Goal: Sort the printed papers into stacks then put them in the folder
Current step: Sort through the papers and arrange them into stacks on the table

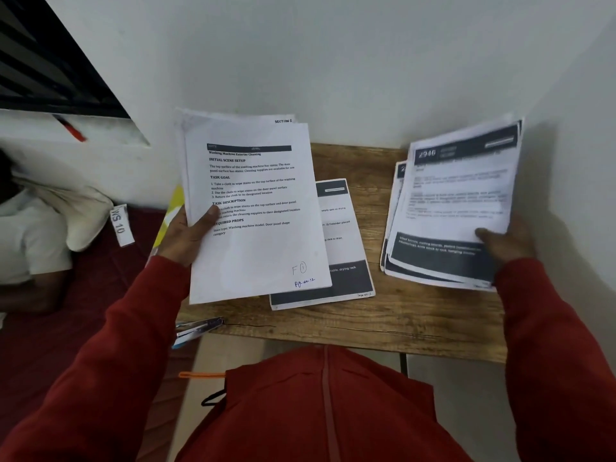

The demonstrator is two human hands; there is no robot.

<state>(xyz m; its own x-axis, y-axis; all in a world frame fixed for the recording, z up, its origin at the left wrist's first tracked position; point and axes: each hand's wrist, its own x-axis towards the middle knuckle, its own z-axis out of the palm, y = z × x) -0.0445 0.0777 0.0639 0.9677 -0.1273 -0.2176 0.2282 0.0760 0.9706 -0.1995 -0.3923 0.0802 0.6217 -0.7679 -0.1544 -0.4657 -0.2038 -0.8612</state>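
Note:
My left hand (186,233) grips a stack of white printed papers (256,248) by its left edge, held up over the left part of the small wooden table (413,315). The top sheet is plain text with handwriting at its bottom right. My right hand (506,243) holds a second bundle of papers with dark header and footer bands (456,198) above the table's right side, blurred. A third paper with a dark footer (343,258) lies flat on the table between them, partly hidden by the left stack. A yellow folder (170,215) peeks out behind my left hand.
A stapler (196,328) rests at the table's front left corner. White walls close off the back and right of the table. To the left lies a dark red surface with a white pillow (80,215) and a tag reading WS 10 (120,225). Another person's arm shows at the far left.

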